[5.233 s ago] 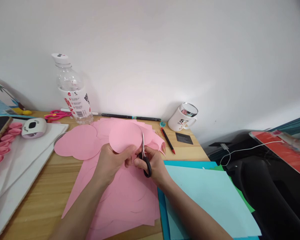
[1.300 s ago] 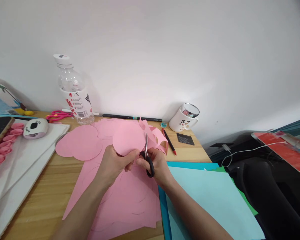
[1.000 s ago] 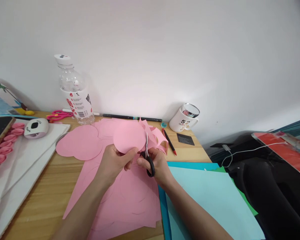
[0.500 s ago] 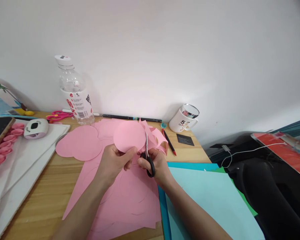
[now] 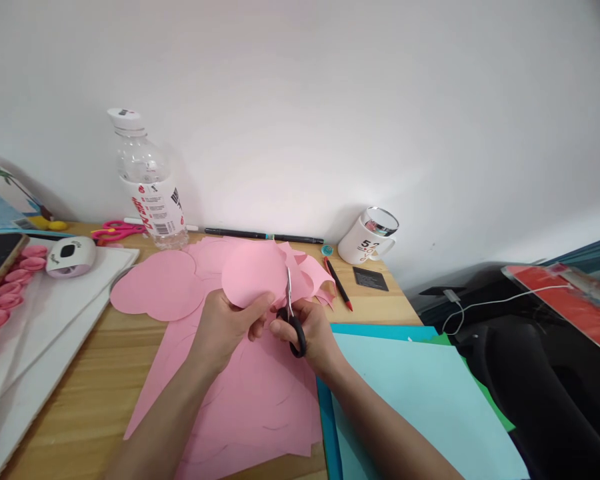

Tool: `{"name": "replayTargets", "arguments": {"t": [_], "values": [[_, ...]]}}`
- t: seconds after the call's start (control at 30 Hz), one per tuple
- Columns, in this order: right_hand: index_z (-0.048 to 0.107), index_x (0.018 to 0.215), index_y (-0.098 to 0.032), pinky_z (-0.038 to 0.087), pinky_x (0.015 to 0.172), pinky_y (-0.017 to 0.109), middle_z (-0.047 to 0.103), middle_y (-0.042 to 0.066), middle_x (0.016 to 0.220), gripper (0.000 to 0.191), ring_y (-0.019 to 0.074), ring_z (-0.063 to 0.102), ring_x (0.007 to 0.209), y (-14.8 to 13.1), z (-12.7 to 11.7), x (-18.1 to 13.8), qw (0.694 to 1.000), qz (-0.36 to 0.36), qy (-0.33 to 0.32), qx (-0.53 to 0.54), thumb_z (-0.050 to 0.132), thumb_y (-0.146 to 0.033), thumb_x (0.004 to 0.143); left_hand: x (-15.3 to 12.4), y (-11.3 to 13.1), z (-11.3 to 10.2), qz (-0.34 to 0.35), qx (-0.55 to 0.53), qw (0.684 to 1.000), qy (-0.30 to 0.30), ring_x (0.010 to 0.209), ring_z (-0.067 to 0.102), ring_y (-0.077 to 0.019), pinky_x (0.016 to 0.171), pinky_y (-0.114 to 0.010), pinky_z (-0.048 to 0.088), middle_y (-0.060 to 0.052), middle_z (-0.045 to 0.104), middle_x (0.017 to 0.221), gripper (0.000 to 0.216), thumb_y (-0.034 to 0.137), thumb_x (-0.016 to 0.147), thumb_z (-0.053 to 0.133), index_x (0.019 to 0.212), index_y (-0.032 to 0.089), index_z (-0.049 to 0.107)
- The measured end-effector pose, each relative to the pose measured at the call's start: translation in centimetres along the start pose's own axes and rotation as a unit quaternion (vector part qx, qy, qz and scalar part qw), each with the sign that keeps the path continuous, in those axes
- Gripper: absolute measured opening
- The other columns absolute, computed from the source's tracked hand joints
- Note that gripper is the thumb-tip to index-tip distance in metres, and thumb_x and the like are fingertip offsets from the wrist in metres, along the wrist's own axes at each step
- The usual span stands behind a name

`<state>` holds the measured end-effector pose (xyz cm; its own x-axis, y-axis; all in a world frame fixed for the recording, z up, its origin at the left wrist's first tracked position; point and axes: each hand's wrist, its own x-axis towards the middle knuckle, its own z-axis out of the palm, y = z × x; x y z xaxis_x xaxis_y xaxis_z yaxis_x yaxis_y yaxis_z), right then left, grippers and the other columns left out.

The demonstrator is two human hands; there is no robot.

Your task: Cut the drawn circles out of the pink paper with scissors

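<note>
My left hand (image 5: 235, 325) pinches the lower edge of a rounded piece of pink paper (image 5: 253, 272), thumb on top. My right hand (image 5: 313, 331) grips black-handled scissors (image 5: 297, 330), their blades pointing up along the paper's right edge. Pink offcuts (image 5: 325, 273) curl just beyond the blades. Under both hands lie pink sheets (image 5: 260, 393) with faint pencil curves drawn on them. Several cut pink circles (image 5: 163, 287) overlap to the left of my left hand.
At the back stand a plastic bottle (image 5: 155, 193) and a white mug (image 5: 367, 237). Black pens (image 5: 297, 239) and a red-tipped pen (image 5: 340, 283) lie nearby. Light blue sheets (image 5: 420, 400) are on the right. Pink scissors (image 5: 117, 231) and a white board (image 5: 55, 320) are leftward.
The scissors and my right hand have shifted slightly left. The pink piece has turned and moved a little left, and its offcut strips hang lower on the right.
</note>
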<state>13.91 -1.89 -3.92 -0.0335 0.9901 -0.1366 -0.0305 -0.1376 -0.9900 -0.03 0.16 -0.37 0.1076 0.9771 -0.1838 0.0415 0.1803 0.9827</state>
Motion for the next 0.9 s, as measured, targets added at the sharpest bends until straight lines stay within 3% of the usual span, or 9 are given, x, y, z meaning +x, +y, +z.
{"name": "replayTargets", "arguments": {"t": [0.17,0.7,0.9], "values": [[0.047,0.065,-0.018,0.030,0.042,0.021,0.045,-0.004,0.056,0.042,0.0083,0.037,0.050,0.03,-0.31,0.24,0.999,-0.025,-0.025,-0.012,0.079,-0.042,0.055,-0.07,0.16,-0.11,-0.012,0.031,0.999,-0.007,0.035,0.037,-0.0073,0.040,-0.023,0.034,0.005,0.041,0.032,0.036,0.026,0.064,0.063,0.034,0.018,0.044],[0.045,0.065,-0.018,0.030,0.044,0.022,0.045,-0.004,0.058,0.044,0.0091,0.038,0.051,-0.47,-0.25,0.14,1.000,-0.016,-0.020,-0.011,0.081,-0.040,0.052,-0.09,0.14,-0.24,-0.013,0.027,0.999,-0.019,0.036,0.037,-0.0063,0.041,-0.022,0.033,0.005,0.041,0.032,0.039,0.024,0.065,0.063,0.034,0.018,0.041],[0.039,0.058,-0.019,0.025,0.041,0.021,0.037,-0.006,0.052,0.046,0.0067,0.030,0.046,-0.66,-0.17,0.18,0.999,-0.014,-0.019,-0.030,0.078,-0.042,0.054,-0.07,-0.01,-0.20,-0.006,0.024,1.000,-0.008,0.035,0.037,-0.0065,0.042,-0.022,0.033,0.005,0.041,0.032,0.039,0.025,0.065,0.064,0.034,0.018,0.041]]}}
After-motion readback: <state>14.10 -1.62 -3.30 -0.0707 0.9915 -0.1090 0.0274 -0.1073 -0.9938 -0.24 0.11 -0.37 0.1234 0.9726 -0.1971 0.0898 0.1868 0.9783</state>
